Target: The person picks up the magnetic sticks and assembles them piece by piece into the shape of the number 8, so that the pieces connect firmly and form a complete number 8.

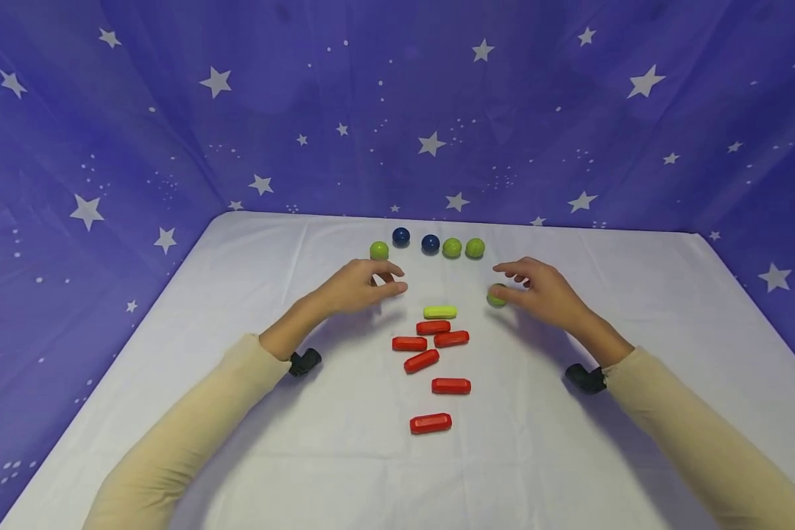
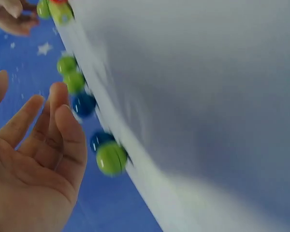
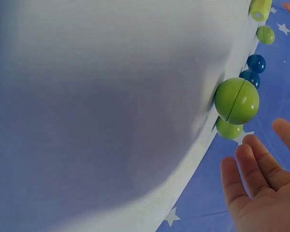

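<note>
My left hand (image 1: 364, 285) hovers over the left side of the white table, fingers loosely bent and holding nothing. Just beyond it sits a green ball (image 1: 379, 250), also seen in the left wrist view (image 2: 111, 158). On the right, my right hand (image 1: 546, 294) is held with relaxed fingers. Its thumb partly covers another green ball (image 1: 495, 300) in the head view; the right wrist view shows the hand (image 3: 266, 188) apart from a large-looking green ball (image 3: 237, 101). Between the hands lies a yellow-green faceted stick (image 1: 440, 312), with several red sticks (image 1: 450, 386) nearer me.
Along the back stand two blue balls, one at left (image 1: 400, 236) and one at right (image 1: 430, 244), beside two green balls (image 1: 475, 248). A purple star-patterned cloth (image 1: 397, 96) rises behind the white tabletop (image 1: 305, 456). Black wrist mounts (image 1: 584, 378) hang below both sleeves.
</note>
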A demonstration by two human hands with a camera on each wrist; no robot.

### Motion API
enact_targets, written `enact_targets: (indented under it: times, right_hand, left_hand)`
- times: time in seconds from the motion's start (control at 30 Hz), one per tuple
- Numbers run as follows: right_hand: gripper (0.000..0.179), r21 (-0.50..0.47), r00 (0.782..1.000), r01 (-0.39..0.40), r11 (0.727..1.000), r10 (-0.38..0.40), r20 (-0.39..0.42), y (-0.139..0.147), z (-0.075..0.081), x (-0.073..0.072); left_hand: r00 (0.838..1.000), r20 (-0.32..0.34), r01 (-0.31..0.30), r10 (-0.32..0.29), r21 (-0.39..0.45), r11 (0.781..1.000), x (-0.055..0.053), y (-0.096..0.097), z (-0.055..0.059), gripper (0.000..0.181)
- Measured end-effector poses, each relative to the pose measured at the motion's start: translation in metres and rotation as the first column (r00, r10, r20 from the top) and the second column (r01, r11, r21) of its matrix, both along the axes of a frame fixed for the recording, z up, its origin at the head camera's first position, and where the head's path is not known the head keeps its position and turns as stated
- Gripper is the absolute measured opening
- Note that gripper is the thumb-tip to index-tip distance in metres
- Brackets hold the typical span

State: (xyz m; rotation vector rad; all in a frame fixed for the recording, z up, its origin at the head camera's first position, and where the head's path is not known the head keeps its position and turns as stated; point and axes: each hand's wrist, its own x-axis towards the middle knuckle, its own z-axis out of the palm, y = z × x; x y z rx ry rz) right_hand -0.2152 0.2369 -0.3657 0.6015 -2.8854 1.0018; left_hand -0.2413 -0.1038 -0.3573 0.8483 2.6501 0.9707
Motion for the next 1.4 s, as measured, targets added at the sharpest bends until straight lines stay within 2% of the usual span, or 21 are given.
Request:
enact_targets:
  times: [0.13,0.2,0.4,0.53,0.67,0.87,1.17,1.4]
  right_hand:
    - [0.046,0.020,1.000,0.016,1.000,-0.016,0.003,0.001,-0.003,0.000]
    - [0.045,0.023,1.000,0.014,1.000,-0.014,0.003,0.003,-0.004,0.000]
    - [0.034,0.044,1.000,-0.024,0.999,0.024,-0.012,0.004,-0.009,0.000]
    - [0.029,0.077,0.999,-0.036,0.996,0.038,-0.026,0.003,-0.009,0.001]
    - [0.029,0.098,0.999,-0.039,0.994,0.042,-0.025,0.003,-0.010,0.002]
    - [0.027,0.087,0.999,-0.028,0.996,0.029,-0.017,0.004,-0.011,0.003]
    - [0.026,0.082,1.000,-0.019,0.996,0.018,0.011,0.003,-0.013,0.004]
    - [0.027,0.072,1.000,-0.017,0.997,0.016,0.012,0.002,-0.013,0.006]
  left_hand:
    - [0.992,0.115,0.041,-0.050,0.080,0.996,0.006,0.014,-0.007,0.041]
    - [0.988,0.143,0.041,-0.054,0.094,0.995,0.009,0.021,-0.011,0.040]
    - [0.991,0.124,0.043,-0.055,0.100,0.994,0.013,0.031,-0.022,0.034]
    - [0.989,0.143,0.028,-0.046,0.123,0.992,0.013,0.033,-0.022,0.034]
    - [0.983,0.170,0.052,-0.072,0.120,0.991,0.014,0.034,-0.022,0.034]
    - [0.985,0.154,0.071,-0.083,0.079,0.994,0.016,0.040,-0.023,0.030]
    - [0.997,0.074,0.008,-0.005,-0.041,0.999,0.018,0.049,-0.025,0.028]
    - [0.999,0.026,0.029,-0.026,-0.100,0.995,0.016,0.052,-0.026,0.027]
